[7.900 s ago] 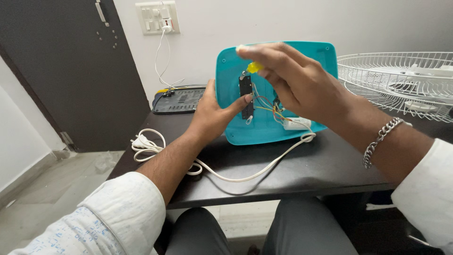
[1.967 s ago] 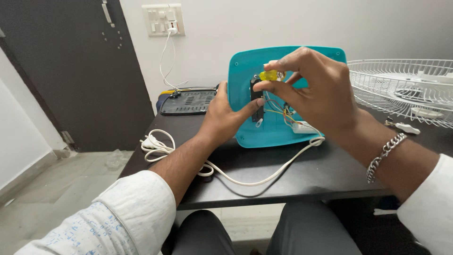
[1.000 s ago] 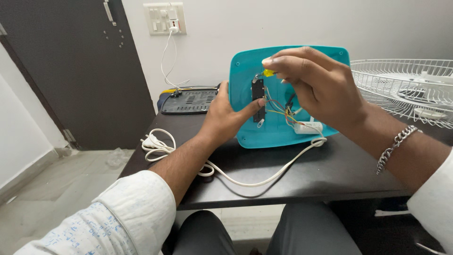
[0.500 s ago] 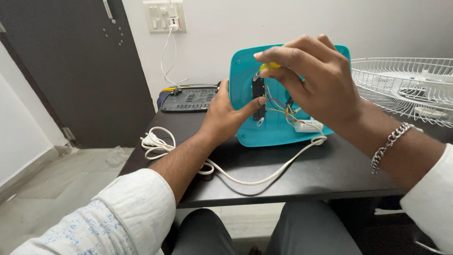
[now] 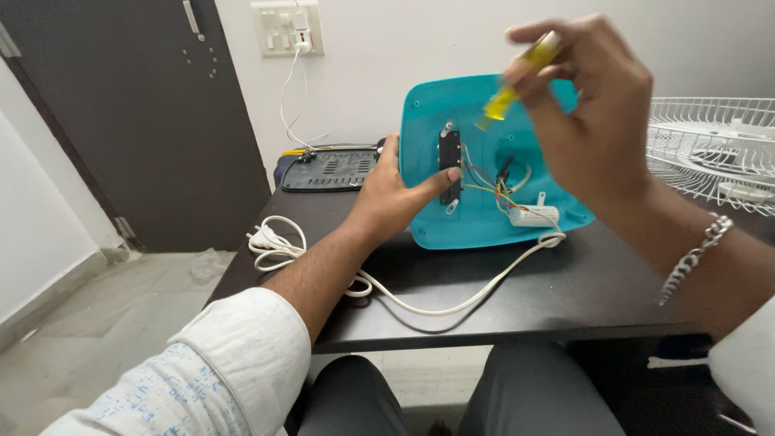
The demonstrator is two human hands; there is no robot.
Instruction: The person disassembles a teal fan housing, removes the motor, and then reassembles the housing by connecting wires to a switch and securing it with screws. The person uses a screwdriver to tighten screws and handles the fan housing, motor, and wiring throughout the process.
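1. Teal plastic housing [image 5: 484,161]: stands tilted on edge on the black worktop [image 5: 565,291], open side towards the wearer, which exposes its wiring.
2. Left hand [image 5: 395,194]: spread against the housing's left edge, thumb on the black switch block [image 5: 450,165], apparently to steady it.
3. Right hand [image 5: 589,113]: raised clear of the housing, fingers pinching a yellow screwdriver [image 5: 517,81], tip angled down.
4. White cord [image 5: 452,299]: trails from the housing, coiled at the left.
5. Wire grille [image 5: 714,153]: lies at the right.
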